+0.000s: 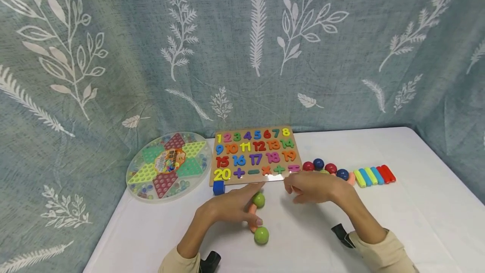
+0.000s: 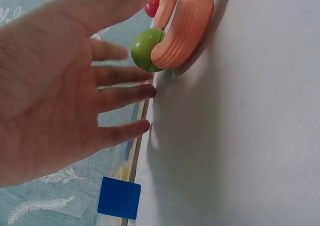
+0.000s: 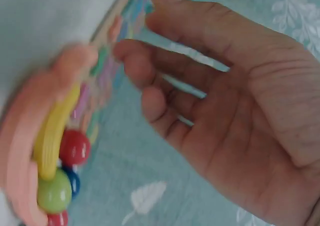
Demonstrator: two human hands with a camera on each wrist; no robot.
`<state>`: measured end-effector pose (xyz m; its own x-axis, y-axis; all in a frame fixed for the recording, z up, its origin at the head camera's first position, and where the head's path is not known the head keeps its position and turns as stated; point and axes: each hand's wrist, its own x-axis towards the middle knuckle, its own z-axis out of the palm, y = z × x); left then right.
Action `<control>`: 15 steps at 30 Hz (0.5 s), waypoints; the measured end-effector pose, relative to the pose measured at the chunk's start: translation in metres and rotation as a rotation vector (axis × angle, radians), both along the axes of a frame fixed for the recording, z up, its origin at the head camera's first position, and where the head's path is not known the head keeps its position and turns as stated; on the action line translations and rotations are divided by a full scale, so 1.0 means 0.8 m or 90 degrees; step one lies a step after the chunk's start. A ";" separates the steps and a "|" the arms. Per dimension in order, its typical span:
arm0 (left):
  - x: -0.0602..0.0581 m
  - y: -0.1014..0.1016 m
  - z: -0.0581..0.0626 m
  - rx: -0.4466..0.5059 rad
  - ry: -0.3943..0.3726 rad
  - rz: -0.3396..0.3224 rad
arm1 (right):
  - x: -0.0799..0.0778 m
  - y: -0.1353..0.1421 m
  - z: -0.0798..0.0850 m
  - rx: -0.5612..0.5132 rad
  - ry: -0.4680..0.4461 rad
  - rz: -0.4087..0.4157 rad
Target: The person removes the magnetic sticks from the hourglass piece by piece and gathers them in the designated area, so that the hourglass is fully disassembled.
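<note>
In the head view my left hand (image 1: 231, 206) hovers with fairly straight fingers over a curved orange rod (image 1: 252, 214). One green ball (image 1: 259, 199) is at the rod's far end and another green ball (image 1: 261, 235) at its near end. The left wrist view shows the spread fingers beside a green ball (image 2: 145, 49) and the grooved orange rod (image 2: 190, 28), gripping neither. My right hand (image 1: 314, 186) is just below the number board (image 1: 248, 182), its fingers loosely bent around nothing. Beside it in the right wrist view lie a curved yellow rod (image 3: 50, 141) and curved orange rods (image 3: 22, 131).
A blue cube (image 1: 218, 188) sits at the board's lower left corner. Farther left lies a round star-patterned game board (image 1: 168, 167). Red and blue balls (image 1: 318, 164) stand behind my right hand, with short coloured sticks (image 1: 374, 176) right of them. A leaf-patterned curtain (image 1: 227, 54) hangs behind the table.
</note>
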<state>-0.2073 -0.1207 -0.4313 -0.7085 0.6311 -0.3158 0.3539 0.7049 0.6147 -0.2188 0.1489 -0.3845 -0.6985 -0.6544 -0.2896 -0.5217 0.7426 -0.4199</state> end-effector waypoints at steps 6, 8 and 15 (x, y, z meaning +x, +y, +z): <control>0.000 -0.001 0.001 0.027 0.057 0.051 | 0.009 -0.039 -0.022 -0.020 0.084 0.111; 0.000 0.001 -0.001 0.031 0.071 0.048 | 0.011 -0.048 -0.030 -0.016 0.089 0.135; 0.002 0.012 -0.007 0.063 0.080 0.023 | 0.015 -0.057 -0.042 0.006 0.113 0.140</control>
<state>-0.2061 -0.1109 -0.4370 -0.7615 0.6278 -0.1611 0.4073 0.6569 0.6345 -0.2066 0.1032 -0.4182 -0.5804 -0.7937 -0.1822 -0.7354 0.6069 -0.3014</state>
